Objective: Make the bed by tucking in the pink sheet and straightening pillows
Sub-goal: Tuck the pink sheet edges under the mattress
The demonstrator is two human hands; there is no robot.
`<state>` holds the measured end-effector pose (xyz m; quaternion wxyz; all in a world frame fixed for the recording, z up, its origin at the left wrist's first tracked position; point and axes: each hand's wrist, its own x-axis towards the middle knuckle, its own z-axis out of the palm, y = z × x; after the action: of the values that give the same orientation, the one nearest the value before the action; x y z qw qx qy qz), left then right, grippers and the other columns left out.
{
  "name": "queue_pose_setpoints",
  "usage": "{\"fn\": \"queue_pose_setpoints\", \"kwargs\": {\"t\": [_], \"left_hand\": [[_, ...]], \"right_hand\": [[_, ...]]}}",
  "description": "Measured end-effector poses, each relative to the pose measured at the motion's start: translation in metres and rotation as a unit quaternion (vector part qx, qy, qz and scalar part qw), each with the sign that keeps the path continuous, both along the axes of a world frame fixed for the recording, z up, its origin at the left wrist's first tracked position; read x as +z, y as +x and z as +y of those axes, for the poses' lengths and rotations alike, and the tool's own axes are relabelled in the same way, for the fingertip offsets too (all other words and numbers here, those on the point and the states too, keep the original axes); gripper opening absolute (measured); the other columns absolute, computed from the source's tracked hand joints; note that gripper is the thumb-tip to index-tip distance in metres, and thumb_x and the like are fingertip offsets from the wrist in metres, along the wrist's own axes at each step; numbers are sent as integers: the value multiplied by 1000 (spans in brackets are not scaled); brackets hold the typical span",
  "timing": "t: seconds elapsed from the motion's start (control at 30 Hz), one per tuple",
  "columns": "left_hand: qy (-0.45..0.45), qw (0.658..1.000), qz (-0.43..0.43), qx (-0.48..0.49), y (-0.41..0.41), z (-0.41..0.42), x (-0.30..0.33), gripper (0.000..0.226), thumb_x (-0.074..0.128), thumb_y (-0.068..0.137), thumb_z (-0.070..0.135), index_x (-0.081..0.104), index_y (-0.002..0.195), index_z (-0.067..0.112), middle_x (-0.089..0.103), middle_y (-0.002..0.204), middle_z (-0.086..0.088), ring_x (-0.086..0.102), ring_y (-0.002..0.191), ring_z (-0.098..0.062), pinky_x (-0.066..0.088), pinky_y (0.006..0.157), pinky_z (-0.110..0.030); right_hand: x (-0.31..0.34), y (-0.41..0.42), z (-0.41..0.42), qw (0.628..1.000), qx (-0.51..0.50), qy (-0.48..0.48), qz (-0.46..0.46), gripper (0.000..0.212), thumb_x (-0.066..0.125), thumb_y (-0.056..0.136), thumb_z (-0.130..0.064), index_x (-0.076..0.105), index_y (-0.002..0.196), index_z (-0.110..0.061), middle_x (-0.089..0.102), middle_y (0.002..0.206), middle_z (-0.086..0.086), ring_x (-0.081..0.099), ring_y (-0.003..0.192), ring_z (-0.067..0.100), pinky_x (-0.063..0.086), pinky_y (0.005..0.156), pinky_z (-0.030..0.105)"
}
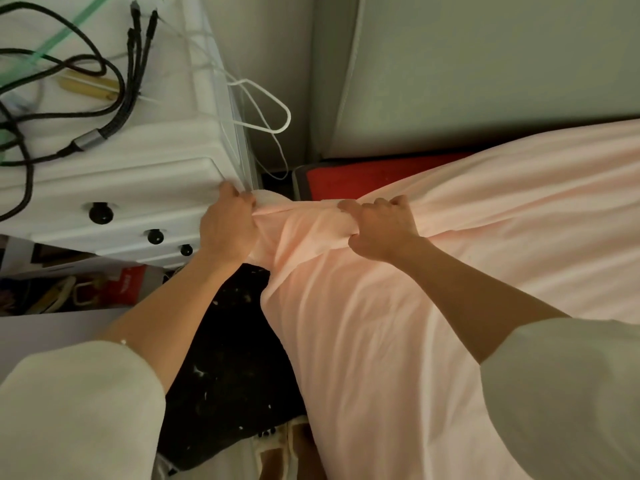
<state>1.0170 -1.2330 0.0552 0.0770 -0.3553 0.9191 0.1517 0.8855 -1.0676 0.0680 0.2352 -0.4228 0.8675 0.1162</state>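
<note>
The pink sheet (450,271) covers the bed across the right half of the head view and bunches toward the bed's corner. My left hand (227,226) grips the sheet's bunched edge beside the white nightstand. My right hand (381,230) grips a fold of the same sheet a little to the right, fingers curled over it. Behind the hands a strip of red mattress (374,178) shows uncovered. No pillows are in view.
A white nightstand (138,188) with black knobs stands close at left, with dark cables (114,74) and a white cord (273,116) on and over it. A grey headboard (485,71) rises behind. Dark floor (228,358) and clutter lie below.
</note>
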Motion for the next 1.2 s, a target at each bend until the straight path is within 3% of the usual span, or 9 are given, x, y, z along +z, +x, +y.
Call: {"fn": "queue_pose_setpoints", "kwargs": {"t": [0.17,0.3,0.47,0.63,0.87,0.93,1.03,1.1,1.2], "left_hand": [[53,997,29,53,3,5,16,34,35,97,14,58,121,11,63,104,-16,61,91,-34,41,69,-33],[362,865,165,305,10,12,9,27,32,96,16,54,111,13,68,86,-14,65,58,-22,55,53,-27],[121,988,54,75,47,19,-1,22,34,98,22,46,89,5,50,75,-8,49,71,-26,35,64,-34],[47,995,34,-81,67,3,-5,37,53,91,41,54,100,5,47,105,-9,56,83,-25,44,65,-34],[37,996,27,76,54,-5,13,13,40,94,21,48,94,11,51,80,-5,51,74,-26,35,63,-34],[200,957,55,204,47,-2,14,18,39,94,21,51,97,7,60,73,-5,60,64,-24,43,55,-30],[516,728,139,430,42,0,27,15,39,96,11,51,104,7,69,71,-9,65,44,-16,48,38,-18],[565,634,227,476,43,-3,26,18,42,93,1,49,107,9,68,92,-14,71,61,-20,55,50,-22],[483,699,318,421,48,-5,22,17,46,93,1,43,100,15,57,109,-10,65,93,-21,58,76,-30]], "right_hand": [[3,7,0,999,16,39,22,52,47,88,-28,36,139,-31,56,126,3,47,121,27,25,108,49],[6,14,0,999,-19,16,23,54,50,87,-24,34,138,-27,60,122,3,50,118,27,25,109,49],[4,28,-4,997,-33,19,61,57,55,85,-23,30,136,-17,58,122,7,49,120,29,20,112,53],[-12,53,-21,998,17,-31,49,56,62,83,-30,37,132,-21,49,132,6,46,122,27,32,106,48],[-15,60,-14,992,17,-101,78,53,58,85,-25,35,134,-28,58,119,2,57,104,25,37,101,43],[-11,62,-12,991,15,-102,83,50,56,87,-25,37,133,-27,60,116,2,57,103,25,35,102,43],[-5,64,-10,990,-11,-101,94,40,54,88,-22,43,127,-21,61,116,3,57,104,26,33,105,42],[-2,66,-8,989,-30,-111,96,38,54,88,-20,43,124,-18,64,112,4,60,101,26,34,104,41],[6,68,-7,988,-42,-119,93,36,55,87,-18,44,122,-18,65,109,3,61,99,25,34,105,41]]}}
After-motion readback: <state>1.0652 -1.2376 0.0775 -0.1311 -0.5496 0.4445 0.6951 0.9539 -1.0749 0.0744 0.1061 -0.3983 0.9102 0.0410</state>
